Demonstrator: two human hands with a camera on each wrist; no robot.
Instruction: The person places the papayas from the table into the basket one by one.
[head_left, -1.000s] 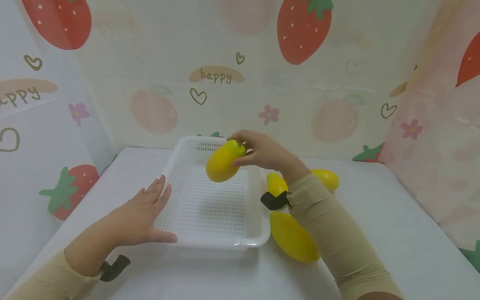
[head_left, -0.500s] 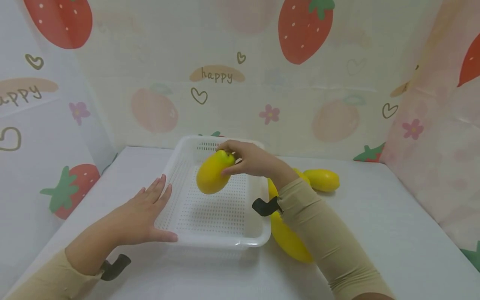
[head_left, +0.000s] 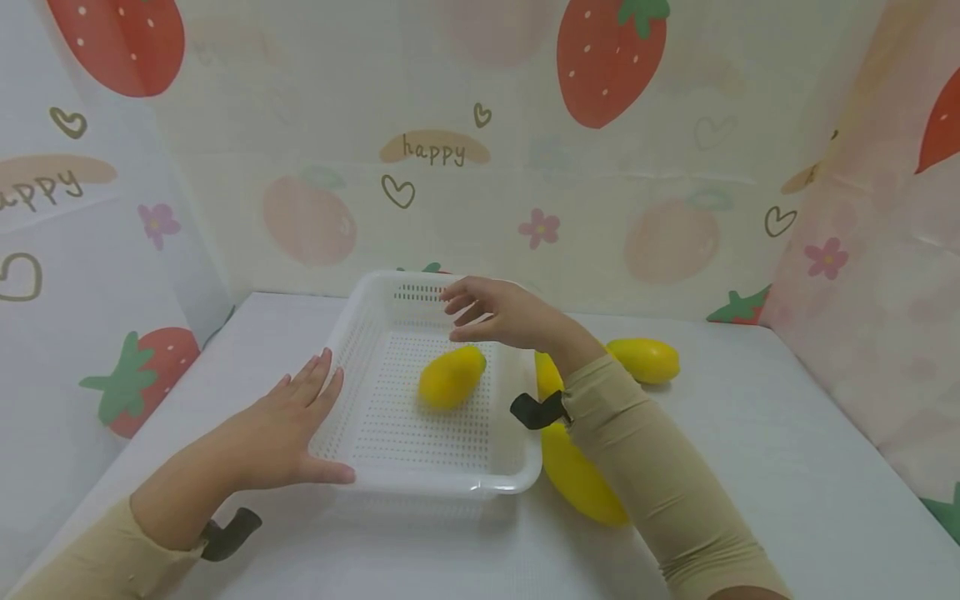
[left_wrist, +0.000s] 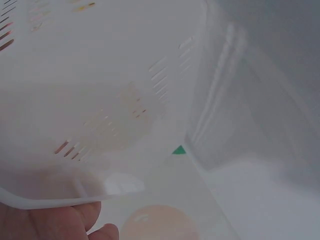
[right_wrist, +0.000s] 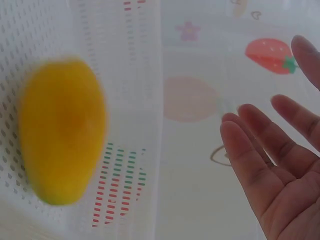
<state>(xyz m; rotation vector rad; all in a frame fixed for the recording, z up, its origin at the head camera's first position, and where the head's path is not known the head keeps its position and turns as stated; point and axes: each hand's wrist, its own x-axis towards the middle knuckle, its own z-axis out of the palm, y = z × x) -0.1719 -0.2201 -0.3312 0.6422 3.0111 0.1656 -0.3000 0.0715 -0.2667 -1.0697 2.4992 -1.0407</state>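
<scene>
A yellow, mango-like fruit (head_left: 452, 378) with a greenish end is inside the white plastic basket (head_left: 512, 482), over its perforated floor. In the right wrist view the same fruit (right_wrist: 62, 132) is blurred, and I cannot tell whether it touches the floor. My right hand (head_left: 506, 315) hovers above the basket's right rear part, fingers loosely bent and apart from the fruit. Those right fingers (right_wrist: 240, 150) hold nothing in the right wrist view. My left hand (head_left: 277, 437) rests against the basket's left rim, fingers extended and thumb along the front left corner.
Right of the basket, a long yellow fruit (head_left: 577, 475) lies on the white table (head_left: 750, 467), partly behind my right sleeve. Another yellow fruit (head_left: 647, 360) lies farther back, and a yellow piece (head_left: 547, 373) shows beside the wrist. Printed cloth walls (head_left: 450, 217) stand behind and at both sides.
My right hand carried the fruit left and nearer over the basket, then let it go. The fruit is now lower, inside the basket. The left hand stays in place.
</scene>
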